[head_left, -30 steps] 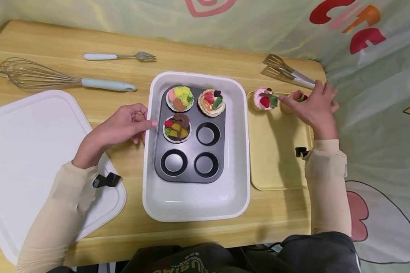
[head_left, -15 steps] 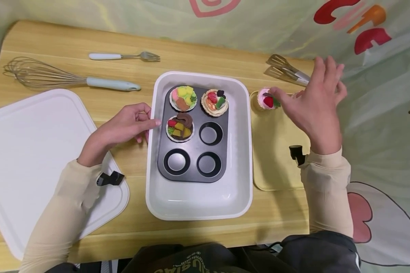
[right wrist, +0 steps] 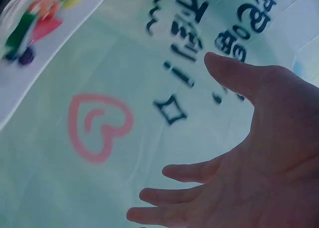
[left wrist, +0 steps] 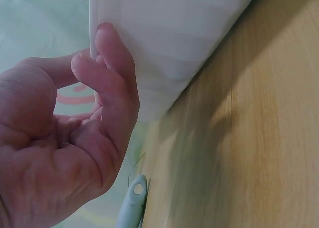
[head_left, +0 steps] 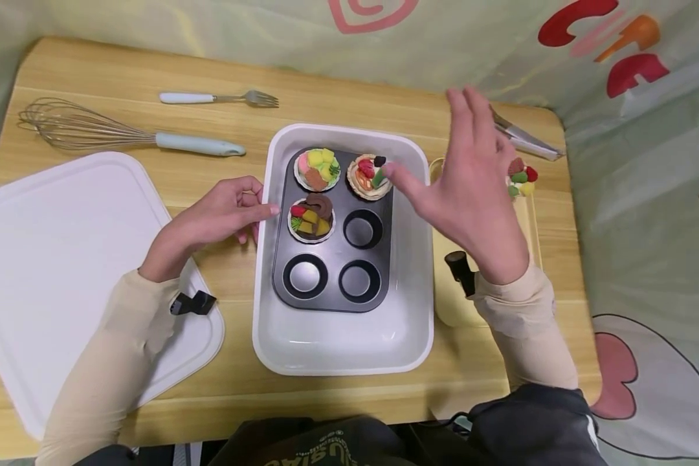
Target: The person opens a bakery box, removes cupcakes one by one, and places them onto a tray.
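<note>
My left hand point(head_left: 227, 210) pinches the left rim of a deep white tray point(head_left: 345, 353); in the left wrist view its fingers point(left wrist: 112, 83) lie against the outer wall. Inside stands a dark muffin tin point(head_left: 332, 243) with three toy tarts in it: a yellow-topped tart point(head_left: 317, 169), a cream tart point(head_left: 366, 169) and a chocolate tart point(head_left: 311, 218). The other three cups shown are bare. My right hand point(head_left: 472, 194), fingers spread and holding nothing, hovers over the white tray's right rim and the yellow tray point(head_left: 457, 304). A fruit-topped tart point(head_left: 521, 178) shows beyond it.
A whisk point(head_left: 134, 134) and a fork point(head_left: 218, 98) lie at the back left, tongs point(head_left: 530, 142) at the back right. A flat white board point(head_left: 64, 259) lies left. A printed curtain point(head_left: 454, 45) hangs behind and to the right of the table.
My right hand has left the yellow tray's far end, rising and moving left with fingers spread; it now covers the pink-topped tart. My left hand stays on the white tray's rim.
</note>
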Demonstrator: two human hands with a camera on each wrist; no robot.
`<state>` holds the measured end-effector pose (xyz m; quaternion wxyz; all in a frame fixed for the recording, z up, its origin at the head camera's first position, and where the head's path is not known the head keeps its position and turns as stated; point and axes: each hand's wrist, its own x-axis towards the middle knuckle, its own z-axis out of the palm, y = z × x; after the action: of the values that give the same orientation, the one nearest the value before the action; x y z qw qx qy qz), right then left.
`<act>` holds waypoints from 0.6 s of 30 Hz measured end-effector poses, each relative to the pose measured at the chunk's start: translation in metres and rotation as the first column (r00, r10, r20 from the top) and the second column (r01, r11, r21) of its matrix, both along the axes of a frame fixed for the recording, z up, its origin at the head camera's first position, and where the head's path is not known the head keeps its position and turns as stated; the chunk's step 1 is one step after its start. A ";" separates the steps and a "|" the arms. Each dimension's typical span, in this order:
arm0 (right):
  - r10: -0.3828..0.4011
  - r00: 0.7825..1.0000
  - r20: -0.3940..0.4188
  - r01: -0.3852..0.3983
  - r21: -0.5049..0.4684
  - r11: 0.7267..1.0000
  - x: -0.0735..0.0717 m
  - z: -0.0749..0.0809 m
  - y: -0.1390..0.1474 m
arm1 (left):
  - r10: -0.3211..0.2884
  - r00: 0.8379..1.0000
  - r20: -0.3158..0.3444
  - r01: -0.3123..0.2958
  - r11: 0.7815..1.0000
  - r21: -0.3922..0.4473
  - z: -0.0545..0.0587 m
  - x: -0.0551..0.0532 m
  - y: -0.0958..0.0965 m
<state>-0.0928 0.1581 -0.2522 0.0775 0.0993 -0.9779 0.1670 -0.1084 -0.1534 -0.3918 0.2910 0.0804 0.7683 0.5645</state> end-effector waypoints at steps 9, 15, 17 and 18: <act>0.066 0.985 0.157 -0.070 0.019 0.997 0.005 -0.010 -0.054 | 0.009 1.000 -0.004 -0.008 1.000 0.011 -0.002 0.000 -0.002; 0.094 0.959 0.268 -0.130 0.118 0.985 0.007 -0.036 -0.079 | 0.009 1.000 -0.002 -0.009 1.000 0.006 -0.001 0.000 -0.003; 0.080 0.944 0.320 -0.134 0.147 0.980 0.006 -0.044 -0.082 | 0.006 1.000 -0.004 -0.006 1.000 0.004 -0.001 -0.001 -0.002; 0.072 0.935 0.347 -0.136 0.162 0.977 0.006 -0.048 -0.084 | 0.004 1.000 -0.005 -0.004 1.000 0.004 -0.002 -0.001 -0.002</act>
<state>-0.0863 0.0746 -0.2999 -0.1106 0.1277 -0.9811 0.0945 -0.1093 -0.1554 -0.3933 0.2878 0.0809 0.7679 0.5665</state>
